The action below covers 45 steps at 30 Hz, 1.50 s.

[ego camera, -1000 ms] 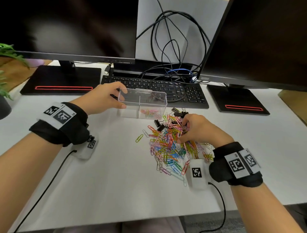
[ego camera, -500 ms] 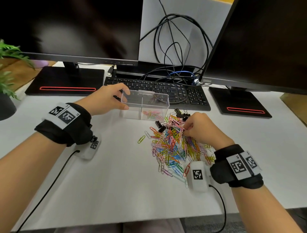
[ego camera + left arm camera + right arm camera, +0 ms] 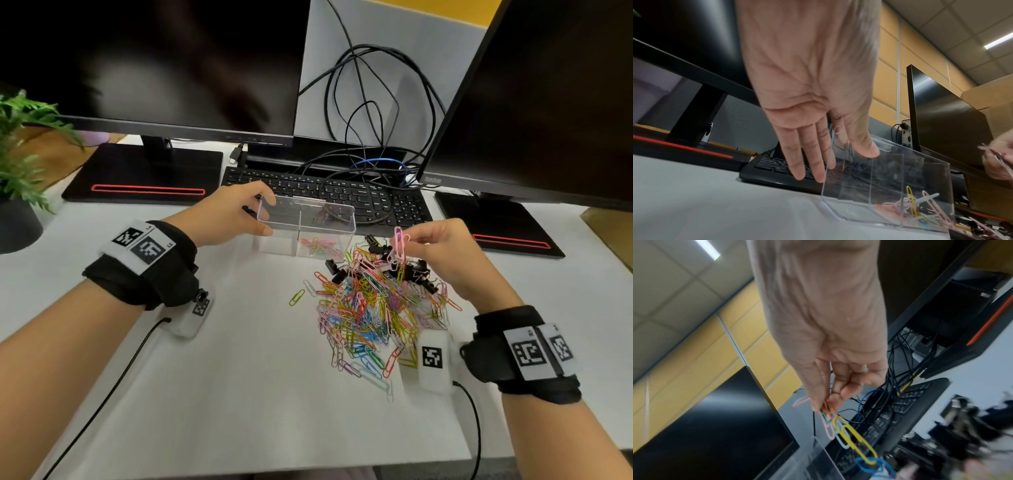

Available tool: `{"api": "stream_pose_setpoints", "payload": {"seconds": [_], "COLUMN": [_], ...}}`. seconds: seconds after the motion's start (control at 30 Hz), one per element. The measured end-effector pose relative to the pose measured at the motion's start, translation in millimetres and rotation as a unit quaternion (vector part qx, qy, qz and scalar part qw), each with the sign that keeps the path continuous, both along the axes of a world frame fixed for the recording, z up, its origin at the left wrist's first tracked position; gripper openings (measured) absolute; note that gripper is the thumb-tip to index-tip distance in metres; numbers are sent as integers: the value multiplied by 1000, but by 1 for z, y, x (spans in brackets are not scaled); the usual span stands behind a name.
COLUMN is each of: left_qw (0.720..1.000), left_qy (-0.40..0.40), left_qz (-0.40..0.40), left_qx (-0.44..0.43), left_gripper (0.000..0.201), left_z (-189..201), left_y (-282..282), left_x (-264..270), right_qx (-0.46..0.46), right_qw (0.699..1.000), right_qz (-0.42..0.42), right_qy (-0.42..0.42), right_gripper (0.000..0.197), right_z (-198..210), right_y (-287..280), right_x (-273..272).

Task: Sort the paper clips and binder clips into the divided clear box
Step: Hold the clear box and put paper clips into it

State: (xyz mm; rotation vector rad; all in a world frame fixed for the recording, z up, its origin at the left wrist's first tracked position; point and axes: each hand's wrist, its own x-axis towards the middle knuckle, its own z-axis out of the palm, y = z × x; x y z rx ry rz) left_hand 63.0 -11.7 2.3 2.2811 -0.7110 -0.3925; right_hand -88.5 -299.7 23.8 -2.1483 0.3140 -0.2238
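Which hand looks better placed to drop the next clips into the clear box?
Right. The right hand already pinches paper clips lifted beside the box; the left hand grips its left end.

Your right hand [image 3: 445, 253] has risen off the pile [image 3: 373, 308] and moved toward the box [image 3: 342, 212], now pinching a linked bunch of paper clips [image 3: 846, 433] that hangs above the remaining clips.

Bright, even office light, pretty clean shots.
Wide-angle bend at edges; right wrist view's lower corner smears into motion blur.
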Motion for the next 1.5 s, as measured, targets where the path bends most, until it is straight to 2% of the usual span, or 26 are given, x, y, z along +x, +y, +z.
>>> {"api": "stream_pose_setpoints", "payload": {"seconds": [0.23, 0.37, 0.57, 0.7, 0.8, 0.93, 1.1, 1.33, 1.4, 1.5], "left_qw": [1000, 1000, 1000, 1000, 1000, 1000, 1000, 1000, 1000, 1000], "left_qy": [0, 3, 6, 7, 1, 8, 5, 3, 1, -2], "left_qz": [-1, -2, -4, -4, -5, -6, -7, -9, -8, -7], "left_qx": [-4, -7, -15, -16, -14, -21, -15, -8, -5, 0], "left_gripper": [38, 38, 37, 38, 38, 38, 39, 41, 40, 40], "left_z": [1, 0, -1, -1, -1, -1, -1, -1, -1, -1], "left_y": [0, 0, 0, 0, 0, 1, 1, 0, 0, 0], "left_x": [0, 1, 0, 1, 0, 1, 0, 1, 2, 2], "right_qx": [110, 101, 143, 162, 121, 73, -11, -64, -96, -171], "right_qw": [991, 987, 970, 965, 976, 989, 997, 998, 993, 967], "right_qz": [15, 24, 27, 14, 11, 35, 68, 18, 17, 34], "right_qy": [-79, -120, -193, -204, -179, -127, -44, -9, 64, 187], "right_gripper": [8, 8, 7, 7, 14, 11, 16, 23, 35, 47], "right_z": [21, 33, 57, 55, 43, 24, 11, 13, 13, 3], "right_y": [11, 20, 40, 54, 59, 62, 61, 49, 39, 24], "right_x": [16, 35, 61, 72, 76, 77, 72, 54, 40, 18]}}
